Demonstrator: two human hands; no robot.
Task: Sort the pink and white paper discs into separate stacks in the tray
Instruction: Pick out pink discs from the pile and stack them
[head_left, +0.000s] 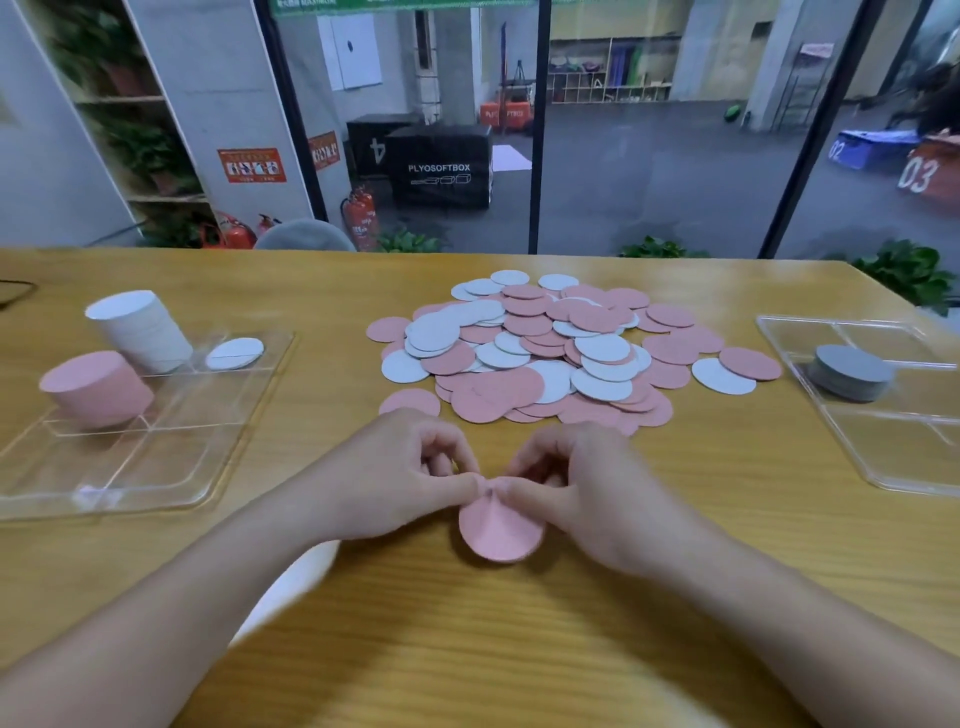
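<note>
Fingers (467, 486) of left hand (400, 478) and right hand (582, 493) curled, pinching top edge of one pink disc (501, 530), just in front of the big disc pile (545, 353), tray (228, 415) far left of pile.

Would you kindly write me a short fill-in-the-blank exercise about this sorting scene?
1. Both hands pinch one ____ disc at its far edge.
2. In the left tray, the white stack stands ____ than the pink stack.
3. The right tray holds a ____ stack.

Missing words: pink; taller; grey
</note>
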